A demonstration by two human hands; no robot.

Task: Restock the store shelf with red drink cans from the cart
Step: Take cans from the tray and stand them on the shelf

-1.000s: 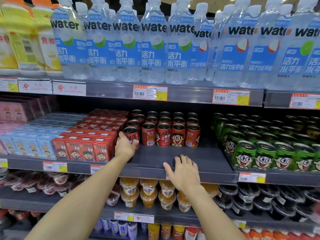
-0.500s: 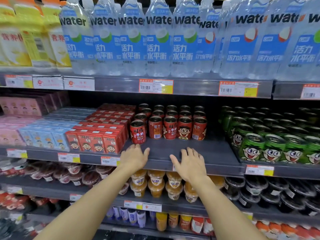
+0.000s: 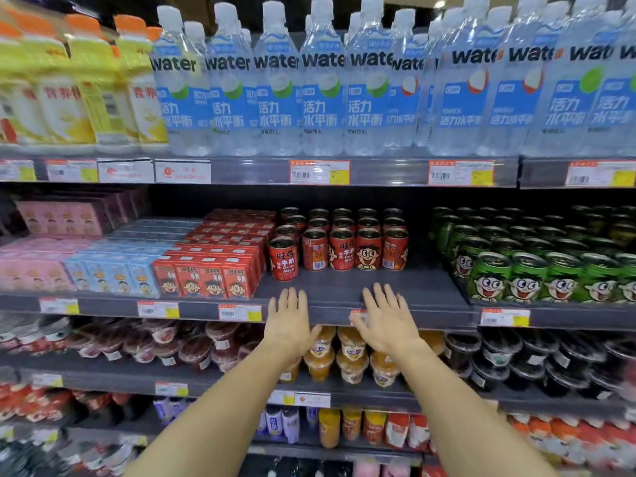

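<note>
Several red drink cans [image 3: 339, 247] with a cartoon face stand in rows on the dark grey middle shelf [image 3: 430, 297]. One red can [image 3: 283, 259] at the left stands forward of the others. My left hand [image 3: 288, 321] is flat, fingers apart, at the shelf's front edge, just below that can and holding nothing. My right hand [image 3: 387, 318] is spread the same way at the front edge, below the right-hand cans, also with nothing in it. The cart is not in view.
Red drink cartons [image 3: 206, 277] stand left of the cans, green cans [image 3: 537, 270] to the right. Water bottles [image 3: 323, 84] fill the shelf above. Orange jelly cups [image 3: 351, 359] sit on the shelf below. Bare shelf lies in front of the red cans.
My left hand has let go of the front-left red can and drawn back to the shelf edge. The camera has tilted upward a little; my right hand stays at the edge.
</note>
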